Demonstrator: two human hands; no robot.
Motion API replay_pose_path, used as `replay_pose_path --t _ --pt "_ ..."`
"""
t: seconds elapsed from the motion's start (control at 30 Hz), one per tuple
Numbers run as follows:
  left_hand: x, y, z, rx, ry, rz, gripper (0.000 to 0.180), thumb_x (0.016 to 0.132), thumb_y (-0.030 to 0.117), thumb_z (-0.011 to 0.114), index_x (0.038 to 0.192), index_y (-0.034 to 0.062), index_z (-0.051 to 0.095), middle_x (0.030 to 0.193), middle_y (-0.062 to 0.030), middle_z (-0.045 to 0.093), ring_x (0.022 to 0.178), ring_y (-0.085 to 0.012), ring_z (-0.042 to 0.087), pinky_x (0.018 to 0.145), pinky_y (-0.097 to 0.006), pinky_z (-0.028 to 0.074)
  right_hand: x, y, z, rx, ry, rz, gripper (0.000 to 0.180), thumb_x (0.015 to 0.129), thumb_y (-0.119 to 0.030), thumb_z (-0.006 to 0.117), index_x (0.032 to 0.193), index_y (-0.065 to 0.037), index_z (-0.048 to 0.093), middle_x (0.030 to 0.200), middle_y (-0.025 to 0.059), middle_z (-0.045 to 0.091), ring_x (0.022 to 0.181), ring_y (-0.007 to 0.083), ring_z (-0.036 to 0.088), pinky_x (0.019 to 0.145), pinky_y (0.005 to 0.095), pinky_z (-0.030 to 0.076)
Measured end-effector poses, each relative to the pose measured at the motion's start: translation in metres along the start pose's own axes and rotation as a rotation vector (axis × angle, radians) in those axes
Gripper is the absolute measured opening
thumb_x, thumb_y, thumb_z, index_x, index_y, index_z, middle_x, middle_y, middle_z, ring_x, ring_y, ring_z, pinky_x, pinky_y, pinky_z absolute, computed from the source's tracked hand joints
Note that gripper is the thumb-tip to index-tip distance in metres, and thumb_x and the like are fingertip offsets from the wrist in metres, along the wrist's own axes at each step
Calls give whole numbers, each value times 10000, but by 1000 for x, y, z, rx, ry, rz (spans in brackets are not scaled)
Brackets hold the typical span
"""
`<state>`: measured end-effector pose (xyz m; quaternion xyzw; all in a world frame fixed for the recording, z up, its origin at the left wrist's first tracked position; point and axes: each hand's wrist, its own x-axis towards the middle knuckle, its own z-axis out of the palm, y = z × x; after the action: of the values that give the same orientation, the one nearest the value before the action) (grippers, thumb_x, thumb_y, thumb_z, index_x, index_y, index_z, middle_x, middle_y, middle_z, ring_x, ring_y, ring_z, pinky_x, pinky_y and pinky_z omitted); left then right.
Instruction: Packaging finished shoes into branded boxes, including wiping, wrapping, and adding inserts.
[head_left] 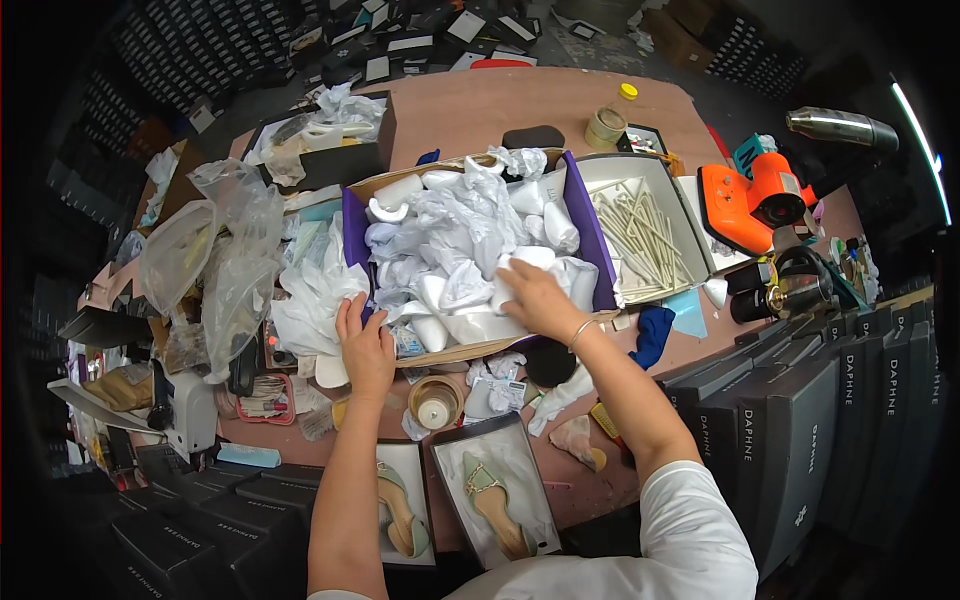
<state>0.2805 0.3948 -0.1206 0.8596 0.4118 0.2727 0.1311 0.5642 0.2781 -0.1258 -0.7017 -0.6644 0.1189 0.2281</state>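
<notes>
A purple-sided cardboard box (603, 262) in the middle of the table is heaped with crumpled white tissue paper (455, 222) and smooth white shoe inserts (430, 333). My left hand (367, 345) lies at the box's near left corner, fingers apart, beside a clump of white tissue (318, 308). Inside the near right part of the box, my right hand (540, 300) has its thumb and fingers around a white insert (502, 290). Between my forearms, two open shoe boxes hold pale green pointed shoes with ornaments, the right shoe (490, 497) and the left shoe (402, 515).
Right of the purple box, a tray (660, 282) holds pale sticks. An orange heat blower (745, 210) stands beyond it, near a yellow-capped bottle (608, 122). A tape roll (435, 402) lies before the box. Dark shoe boxes (780, 440) line the right; clear plastic bags (235, 260) hang left.
</notes>
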Motion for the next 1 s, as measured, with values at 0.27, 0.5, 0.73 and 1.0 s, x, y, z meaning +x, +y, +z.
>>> replay_pose_path --t 0.27,0.5,0.73,1.0 --pt "0 0 2 1 -13 3 245 733 -25 608 970 8 660 1349 -161 478 1285 -402 366 1063 -454 338 1 -34 -10 225 110 86 351 837 -85 597 1176 8 590 1167 244 591 1040 386 589 914 408 471" --pt "-2 -3 3 -22 -7 -19 243 737 -27 622 973 22 650 1363 -160 470 1306 -404 345 1074 -454 313 62 24 -63 350 434 321 279 858 -120 593 1090 29 633 1059 235 643 972 365 631 845 393 503" --pt "0 -3 4 -18 6 -3 247 724 -30 621 963 24 655 1348 -169 479 1293 -413 355 1065 -464 324 130 5 -10 114 237 213 543 813 -282 691 1260 -19 530 1205 252 561 977 398 624 871 429 495" --pt "-2 -1 3 -3 7 -19 200 723 -23 622 919 12 639 1347 -171 478 1283 -422 359 1058 -470 331 79 -61 41 28 -289 5 232 874 -221 550 1032 -75 637 960 202 652 873 369 644 749 456 519"
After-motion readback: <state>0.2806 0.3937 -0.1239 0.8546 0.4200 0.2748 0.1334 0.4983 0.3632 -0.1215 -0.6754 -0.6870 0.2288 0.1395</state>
